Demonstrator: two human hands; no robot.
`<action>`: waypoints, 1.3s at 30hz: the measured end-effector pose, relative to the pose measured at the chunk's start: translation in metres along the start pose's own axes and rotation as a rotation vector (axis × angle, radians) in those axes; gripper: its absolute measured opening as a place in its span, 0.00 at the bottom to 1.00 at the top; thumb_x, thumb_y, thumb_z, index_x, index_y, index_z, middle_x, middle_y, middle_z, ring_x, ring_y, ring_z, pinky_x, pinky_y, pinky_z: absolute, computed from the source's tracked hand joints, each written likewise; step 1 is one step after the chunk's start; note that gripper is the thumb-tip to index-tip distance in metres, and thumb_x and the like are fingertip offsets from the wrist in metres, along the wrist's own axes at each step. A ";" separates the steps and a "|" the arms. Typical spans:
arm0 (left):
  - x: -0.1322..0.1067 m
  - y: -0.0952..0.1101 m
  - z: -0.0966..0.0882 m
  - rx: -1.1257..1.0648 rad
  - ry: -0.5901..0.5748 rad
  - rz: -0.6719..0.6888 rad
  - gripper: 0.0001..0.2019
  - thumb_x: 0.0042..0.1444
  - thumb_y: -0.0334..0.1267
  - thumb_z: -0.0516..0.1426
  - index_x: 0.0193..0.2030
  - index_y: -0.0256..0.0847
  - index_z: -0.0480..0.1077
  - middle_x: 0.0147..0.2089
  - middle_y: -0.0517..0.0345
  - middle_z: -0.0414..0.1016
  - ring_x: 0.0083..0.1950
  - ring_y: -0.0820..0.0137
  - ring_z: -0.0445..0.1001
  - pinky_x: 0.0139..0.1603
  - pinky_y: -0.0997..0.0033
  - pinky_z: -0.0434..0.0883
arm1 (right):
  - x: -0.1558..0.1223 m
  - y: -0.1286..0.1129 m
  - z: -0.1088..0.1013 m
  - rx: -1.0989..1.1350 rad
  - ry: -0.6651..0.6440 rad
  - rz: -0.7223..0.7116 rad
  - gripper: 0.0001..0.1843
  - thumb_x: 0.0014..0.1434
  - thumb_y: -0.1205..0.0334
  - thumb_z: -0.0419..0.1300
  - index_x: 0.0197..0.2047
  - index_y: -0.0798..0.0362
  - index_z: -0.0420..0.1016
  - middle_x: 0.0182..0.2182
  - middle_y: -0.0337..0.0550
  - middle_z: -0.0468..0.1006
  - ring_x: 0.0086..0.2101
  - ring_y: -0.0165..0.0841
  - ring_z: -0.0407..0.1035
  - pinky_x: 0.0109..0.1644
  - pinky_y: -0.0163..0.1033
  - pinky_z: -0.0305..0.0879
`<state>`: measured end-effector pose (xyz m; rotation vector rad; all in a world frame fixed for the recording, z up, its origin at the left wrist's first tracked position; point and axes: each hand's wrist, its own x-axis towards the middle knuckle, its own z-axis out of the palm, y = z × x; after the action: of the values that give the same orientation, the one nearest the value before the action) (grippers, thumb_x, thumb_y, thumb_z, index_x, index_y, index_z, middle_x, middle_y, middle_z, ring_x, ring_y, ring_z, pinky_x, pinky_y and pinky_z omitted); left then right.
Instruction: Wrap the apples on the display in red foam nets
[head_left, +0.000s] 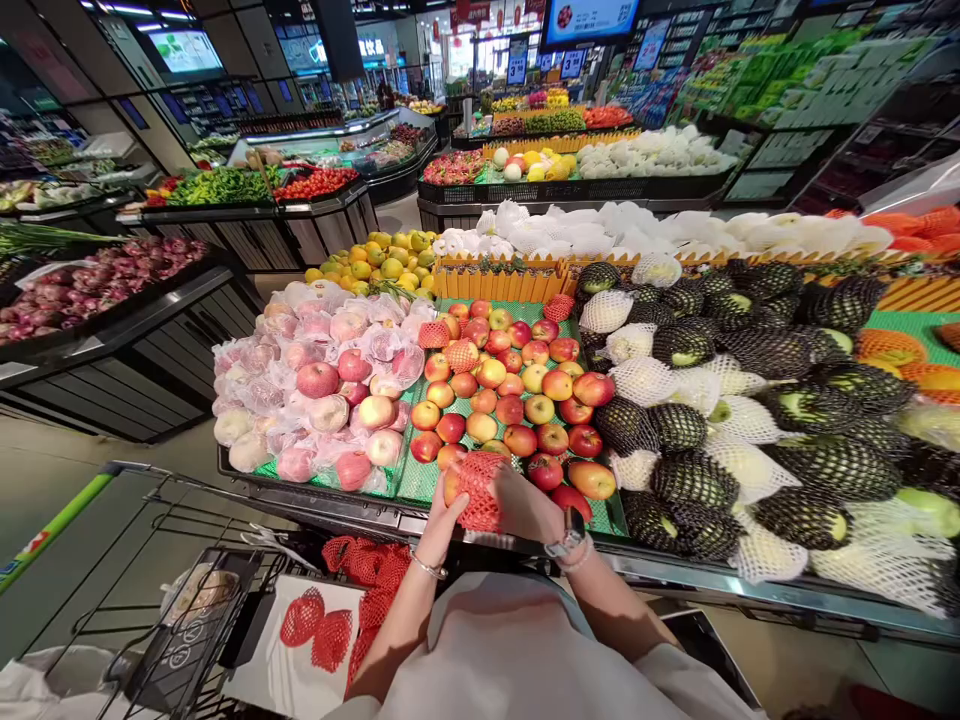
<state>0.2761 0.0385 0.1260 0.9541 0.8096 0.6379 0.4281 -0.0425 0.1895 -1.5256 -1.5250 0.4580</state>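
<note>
A red foam net sleeve (481,492) with an apple (451,484) partly showing at its left side is held between my two hands, at the front edge of the apple display. My left hand (441,528) closes on the left side of the apple, thumb against the net. From the right, my right hand (532,505) grips the same net; its fingertips are largely hidden. Just beyond lie loose red and yellow apples (510,409) on green matting, several in red nets. Spare red net sleeves (388,560) are heaped below left, with more red nets (331,640) on a white sheet.
Wrapped pale-pink apples (318,379) fill the left section. Melons or similar fruit in black and white nets (694,487) lie on the right. An orange fence divider (501,280) runs behind. A wire shopping cart (161,520) stands at lower left.
</note>
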 end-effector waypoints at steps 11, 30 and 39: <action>0.003 0.030 0.016 -0.526 0.024 -0.218 0.32 0.53 0.59 0.57 0.56 0.36 0.66 0.52 0.46 0.74 0.47 0.62 0.74 0.42 0.65 0.74 | -0.005 0.012 -0.014 0.002 -0.094 0.003 0.16 0.68 0.59 0.48 0.36 0.56 0.73 0.36 0.48 0.76 0.37 0.35 0.70 0.42 0.38 0.66; 0.009 0.044 0.007 -0.693 -0.067 -0.252 0.25 0.66 0.49 0.44 0.57 0.30 0.65 0.52 0.39 0.72 0.46 0.61 0.74 0.41 0.63 0.73 | 0.001 0.021 0.040 -0.083 0.276 -0.312 0.20 0.63 0.66 0.56 0.58 0.47 0.67 0.45 0.48 0.71 0.48 0.38 0.66 0.52 0.46 0.68; 0.007 0.052 0.020 -0.646 -0.022 -0.334 0.27 0.68 0.53 0.38 0.59 0.36 0.64 0.54 0.46 0.72 0.48 0.61 0.74 0.38 0.66 0.72 | -0.002 0.053 0.059 0.436 0.275 0.058 0.31 0.68 0.53 0.48 0.72 0.41 0.45 0.67 0.45 0.53 0.67 0.39 0.46 0.71 0.54 0.44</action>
<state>0.2902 0.0575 0.1768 0.2302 0.6586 0.5424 0.4127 -0.0164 0.1163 -1.2332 -1.0854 0.5480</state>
